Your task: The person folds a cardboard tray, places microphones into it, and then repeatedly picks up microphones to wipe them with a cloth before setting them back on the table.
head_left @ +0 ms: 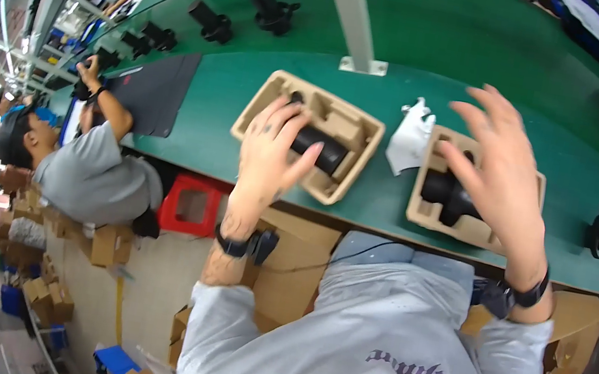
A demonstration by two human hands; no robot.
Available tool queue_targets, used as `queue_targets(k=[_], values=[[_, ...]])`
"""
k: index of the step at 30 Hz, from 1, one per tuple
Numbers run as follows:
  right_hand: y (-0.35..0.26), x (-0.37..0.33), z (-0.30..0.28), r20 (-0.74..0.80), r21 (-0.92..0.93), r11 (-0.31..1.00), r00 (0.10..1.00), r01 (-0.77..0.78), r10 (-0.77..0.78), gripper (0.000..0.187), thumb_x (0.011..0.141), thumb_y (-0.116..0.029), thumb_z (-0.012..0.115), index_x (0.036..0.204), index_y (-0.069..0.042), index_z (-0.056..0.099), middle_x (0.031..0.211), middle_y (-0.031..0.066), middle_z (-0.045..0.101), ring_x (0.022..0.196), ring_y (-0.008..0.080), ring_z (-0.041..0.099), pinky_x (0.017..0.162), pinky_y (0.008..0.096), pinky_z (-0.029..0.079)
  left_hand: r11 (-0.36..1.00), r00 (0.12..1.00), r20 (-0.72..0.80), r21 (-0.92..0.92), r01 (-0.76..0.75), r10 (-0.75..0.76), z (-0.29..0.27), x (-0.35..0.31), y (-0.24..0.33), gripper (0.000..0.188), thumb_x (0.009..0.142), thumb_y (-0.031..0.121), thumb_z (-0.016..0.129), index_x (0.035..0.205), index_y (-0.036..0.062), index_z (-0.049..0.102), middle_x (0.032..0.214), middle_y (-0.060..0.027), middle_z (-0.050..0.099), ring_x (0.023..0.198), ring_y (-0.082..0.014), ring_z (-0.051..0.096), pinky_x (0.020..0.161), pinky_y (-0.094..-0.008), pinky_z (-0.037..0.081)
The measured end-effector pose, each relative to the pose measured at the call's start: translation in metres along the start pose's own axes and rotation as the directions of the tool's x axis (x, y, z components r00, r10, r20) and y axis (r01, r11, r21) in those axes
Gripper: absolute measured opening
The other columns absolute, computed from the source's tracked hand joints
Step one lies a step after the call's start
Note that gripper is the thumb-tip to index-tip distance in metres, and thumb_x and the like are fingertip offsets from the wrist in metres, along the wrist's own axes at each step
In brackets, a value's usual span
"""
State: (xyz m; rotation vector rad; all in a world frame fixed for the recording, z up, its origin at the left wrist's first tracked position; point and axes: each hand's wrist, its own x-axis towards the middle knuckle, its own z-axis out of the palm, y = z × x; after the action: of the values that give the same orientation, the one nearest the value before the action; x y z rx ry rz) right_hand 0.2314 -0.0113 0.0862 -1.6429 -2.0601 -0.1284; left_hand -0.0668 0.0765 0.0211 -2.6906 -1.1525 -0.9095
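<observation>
1. Head view: left hand (271,142) is over a black cylinder (328,153) lying in the left pulp tray (367,151); thumb and fingers spread across the barrel, cannot tell if they grip.
2. Right hand (499,170) hangs above the right pulp tray (437,226), fingers splayed, released.
3. Hidden: left fingers cover the cylinder's far end; right hand and wrist block part of a second black cylinder (439,188) and its tray.
4. Upper-right bench items cut off by the dark lens rim.
5. Trays: tan, matte, moulded, rounded corners, stepped pockets. Cylinders smooth. Crumpled white wrapper (409,142) between trays.
6. Surface: green bench (217,108), pale metal post (351,8) bolted on.
7. Room: grey-shirted co-worker (96,179) at left, red stool (170,206), cardboard boxes (111,244).
</observation>
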Motion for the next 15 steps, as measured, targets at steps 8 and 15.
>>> queue_targets(k=[8,15], values=[[0.069,-0.131,0.023,0.009,0.555,0.62,0.749,-0.554,0.662,0.069,0.08,0.0,0.058,0.143,-0.006,0.032,0.144,0.0172,0.037,0.133,0.027,0.035,0.109,0.033,0.026,0.984,0.888,0.442,-0.059,0.169,-0.126,0.031,0.015,0.084,0.046,0.088,0.047,0.054,0.077,0.0015,0.053,0.062,-0.0142,0.059,0.059,-0.0333,0.06,0.059,-0.0432,0.047],[0.052,-0.123,0.028,0.104,0.486,0.588,0.711,-0.647,0.695,0.074,0.076,0.01,0.046,0.145,-0.009,0.027,0.142,0.0193,0.038,0.134,0.0312,0.033,0.109,0.0351,0.026,0.912,0.816,0.51,-0.133,0.388,-0.272,0.049,0.024,0.121,0.042,0.092,0.039,0.048,0.082,-0.0016,0.047,0.065,-0.0242,0.058,0.065,-0.0442,0.058,0.059,-0.0507,0.045]])
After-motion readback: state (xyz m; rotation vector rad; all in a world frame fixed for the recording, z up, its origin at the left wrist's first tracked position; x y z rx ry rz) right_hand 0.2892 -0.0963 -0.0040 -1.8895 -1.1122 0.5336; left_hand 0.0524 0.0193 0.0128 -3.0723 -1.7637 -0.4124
